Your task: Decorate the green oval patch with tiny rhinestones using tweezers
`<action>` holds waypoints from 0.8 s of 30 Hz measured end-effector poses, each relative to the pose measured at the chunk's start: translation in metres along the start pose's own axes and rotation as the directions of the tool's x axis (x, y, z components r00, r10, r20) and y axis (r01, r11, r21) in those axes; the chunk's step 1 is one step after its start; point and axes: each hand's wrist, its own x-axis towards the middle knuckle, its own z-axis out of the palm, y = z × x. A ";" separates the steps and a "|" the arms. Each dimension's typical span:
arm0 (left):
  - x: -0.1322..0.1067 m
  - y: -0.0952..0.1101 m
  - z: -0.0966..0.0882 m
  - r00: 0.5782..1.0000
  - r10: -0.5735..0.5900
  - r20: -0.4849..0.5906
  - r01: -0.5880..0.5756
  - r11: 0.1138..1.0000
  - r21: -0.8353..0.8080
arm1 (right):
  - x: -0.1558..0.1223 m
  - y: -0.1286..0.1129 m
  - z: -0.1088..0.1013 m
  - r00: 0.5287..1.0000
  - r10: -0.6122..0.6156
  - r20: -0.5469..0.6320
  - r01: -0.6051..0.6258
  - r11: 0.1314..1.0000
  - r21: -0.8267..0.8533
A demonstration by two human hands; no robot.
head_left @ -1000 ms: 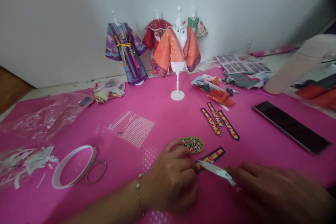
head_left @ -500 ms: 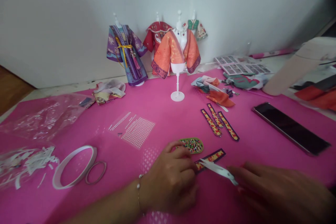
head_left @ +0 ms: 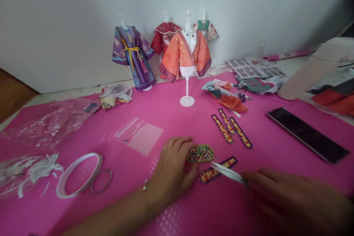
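Observation:
My left hand [head_left: 173,169] rests on the pink mat, its fingers curved at the left end of a small green oval tray [head_left: 201,153] full of coloured beads. The thumb stands apart from the fingers, and nothing shows between them. Contact with the tray's rim is hard to tell. My right hand [head_left: 287,195], partly blurred, is closed on white pointed tweezers [head_left: 229,173]. Their tips are over a dark-edged, red and yellow patterned strip [head_left: 206,176] just below the tray. Three similar strips [head_left: 227,127] lie farther back.
A doll stand [head_left: 187,88] wears an orange jacket [head_left: 173,53], with other dressed stands behind. A sheet of pearl stickers [head_left: 145,138], a white tape roll [head_left: 62,182] and a pink ring [head_left: 94,188] lie left. Right are a phone [head_left: 306,132], fabric pieces [head_left: 232,101] and a tilted-looking cup [head_left: 306,68].
My left hand has moved left and its closed fingers have opened, uncovering the near strip's left end and the tray. The tweezers have stayed over the strip with little movement.

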 end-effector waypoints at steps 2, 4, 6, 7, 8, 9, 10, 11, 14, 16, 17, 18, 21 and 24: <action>-0.001 -0.001 0.003 1.000 -0.010 -0.001 0.010 1.000 -0.014 | 0.002 0.000 -0.002 1.000 -0.008 -0.013 0.008 1.000 0.002; 0.000 -0.001 0.003 1.000 -0.016 -0.006 0.016 0.999 -0.033 | 0.005 -0.001 -0.005 0.999 -0.013 -0.041 0.013 1.000 0.014; 0.000 0.000 0.002 1.000 -0.028 0.000 0.028 0.999 -0.044 | 0.009 -0.001 -0.008 0.997 -0.023 -0.070 0.026 0.999 0.032; 0.001 0.000 0.001 0.999 -0.034 0.004 0.034 0.998 -0.046 | 0.010 -0.001 -0.009 0.996 -0.027 -0.079 0.030 0.999 0.038; 0.001 0.001 0.001 0.999 -0.037 0.009 0.037 0.998 -0.046 | 0.010 -0.001 -0.009 0.996 -0.031 -0.085 0.034 0.999 0.042; 0.001 0.001 0.000 0.999 -0.039 0.013 0.040 0.998 -0.045 | 0.011 -0.001 -0.010 0.996 -0.035 -0.084 0.039 0.998 0.042; 0.002 0.001 0.000 0.999 -0.039 0.015 0.040 0.998 -0.045 | 0.010 -0.001 -0.010 0.997 -0.031 -0.073 0.034 0.999 0.037; 0.002 0.000 0.000 0.999 -0.038 0.013 0.038 0.998 -0.044 | 0.010 -0.001 -0.009 0.998 -0.020 -0.062 0.022 0.999 0.031; 0.001 -0.001 0.002 0.999 -0.037 0.001 0.037 0.998 -0.049 | 0.009 0.000 -0.009 0.999 -0.016 -0.038 0.018 0.999 0.043; 0.001 0.000 0.004 0.999 -0.049 -0.007 0.048 0.997 -0.067 | 0.009 0.001 -0.009 0.999 -0.028 -0.040 0.030 0.998 0.053; 0.000 0.000 0.005 0.998 -0.055 -0.009 0.054 0.995 -0.083 | 0.008 0.001 -0.009 0.999 -0.033 -0.042 0.035 0.998 0.050; 0.000 0.001 0.005 0.998 -0.058 -0.006 0.057 0.993 -0.103 | 0.008 0.001 -0.009 0.999 -0.033 -0.043 0.034 0.999 0.041; 0.000 0.003 0.004 0.999 -0.044 0.003 0.044 0.986 -0.158 | 0.006 0.001 -0.010 0.998 -0.023 -0.050 0.023 1.000 0.004; 0.002 0.006 0.001 1.000 0.005 -0.008 -0.006 0.983 -0.181 | 0.005 0.001 -0.011 0.998 -0.034 -0.051 0.033 0.999 -0.021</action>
